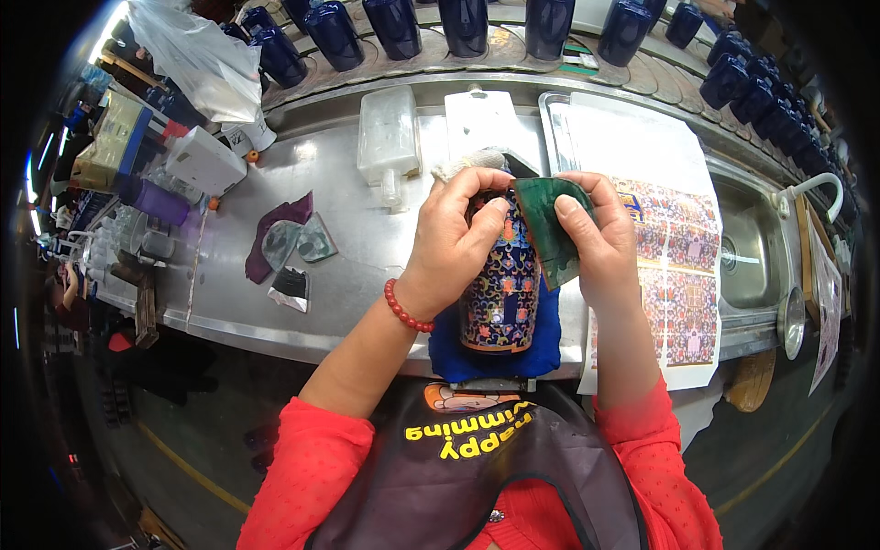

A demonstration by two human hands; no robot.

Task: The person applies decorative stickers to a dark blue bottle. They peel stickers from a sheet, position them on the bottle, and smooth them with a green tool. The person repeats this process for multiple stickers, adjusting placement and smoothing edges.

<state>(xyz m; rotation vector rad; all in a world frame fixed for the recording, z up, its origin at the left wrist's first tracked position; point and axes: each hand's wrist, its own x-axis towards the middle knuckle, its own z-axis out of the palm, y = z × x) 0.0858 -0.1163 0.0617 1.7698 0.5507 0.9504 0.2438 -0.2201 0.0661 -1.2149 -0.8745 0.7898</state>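
Observation:
A dark blue vase (500, 307) with a dense floral pattern lies on a folded blue cloth (547, 339), its base toward me. My left hand (454, 229) is closed around the vase's far end, thumb on top. Between the thumb and fingers of my right hand (605, 234) is a thin dark green scraper sheet (541, 215). It stands over the vase's right side, and I cannot tell whether its edge touches. My hands hide the vase's far end. A pale rolled cloth (481, 163) lies just beyond my left hand.
Patterned decal sheets (678, 302) lie right of the cloth, beside a sink (747, 275) with a white tap (816, 188). Purple and grey scraper pieces (275, 234) lie left. A clear rectangular bottle (387, 137) stands beyond. Several glossy blue vases (463, 23) line the back conveyor.

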